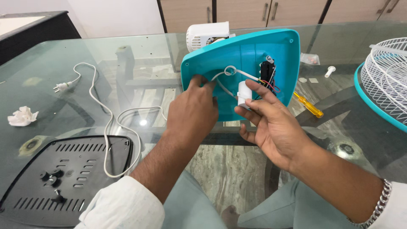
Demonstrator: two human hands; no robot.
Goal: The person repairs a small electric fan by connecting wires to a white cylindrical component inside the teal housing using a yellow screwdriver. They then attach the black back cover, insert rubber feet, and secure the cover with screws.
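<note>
Centrally, on a glass-topped bench (127,59), a turquoise fan base (248,55) stands tilted on edge with its hollow underside toward the viewer, a white motor housing (205,34) showing just behind its top edge. The left hand (191,111) presses its fingertips into the base's cavity by a white wire (220,75), gripping nothing that shows. The right hand (271,123) pinches a small white cylindrical capacitor (244,93) between thumb and fingers, just in front of the base beside its black switch block (267,71). Left of the base, a white power cord (108,114) loops across the glass to its plug (62,87), running over a black vented cover plate (68,178); a crumpled tissue (22,116) lies farther left. Right of the base lie a yellow-handled screwdriver (309,106), a white screw peg (330,71) and a white wire fan grille (388,78) with a turquoise rim. Through the glass a marbled floor shows; wooden cabinet doors (241,12) stand behind the base.
</note>
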